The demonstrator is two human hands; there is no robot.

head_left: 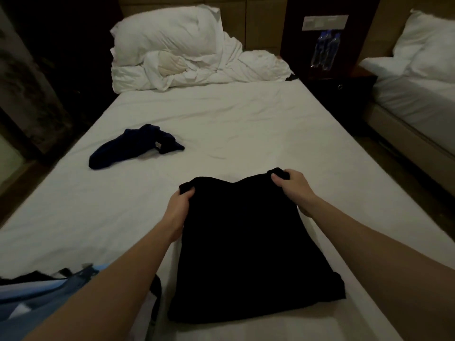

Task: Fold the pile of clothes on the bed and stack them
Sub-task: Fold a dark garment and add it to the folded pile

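The black garment is lying flat on the near end of the bed, partly folded. The left hand is gripping its far left corner and the right hand its far right corner. A dark blue garment is lying crumpled well apart, farther up the sheet, and more clothes are sitting at the near left edge.

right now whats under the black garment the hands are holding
The white bed sheet shows around the black garment, which lies on it, gripped at its far corners by the left hand and right hand. Anything beneath it is covered.
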